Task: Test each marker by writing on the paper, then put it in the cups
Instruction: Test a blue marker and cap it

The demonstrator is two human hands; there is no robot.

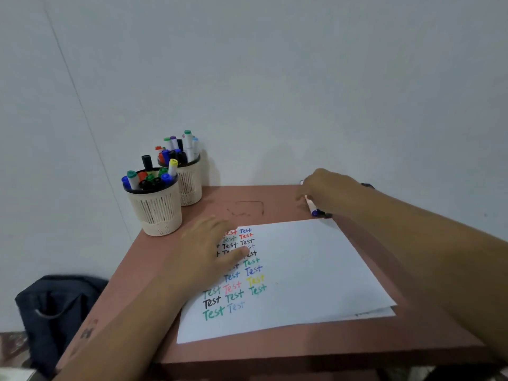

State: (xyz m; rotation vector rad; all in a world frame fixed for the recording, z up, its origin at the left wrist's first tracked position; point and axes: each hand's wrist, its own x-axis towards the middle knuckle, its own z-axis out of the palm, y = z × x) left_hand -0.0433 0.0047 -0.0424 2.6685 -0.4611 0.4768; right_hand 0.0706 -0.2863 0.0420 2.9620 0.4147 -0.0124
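One marker (312, 207) lies under the right hand (328, 192), touching it.

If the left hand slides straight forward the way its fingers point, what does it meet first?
Probably nothing: the left hand lies flat on the paper, fingers aimed past the cups, toward bare table and wall; depth is uncertain.

Cups (160, 207) left of paper (288, 273)

A plain room at home — small brown table (275, 350) against bare wall (275, 78), backpack (55, 306) on floor.
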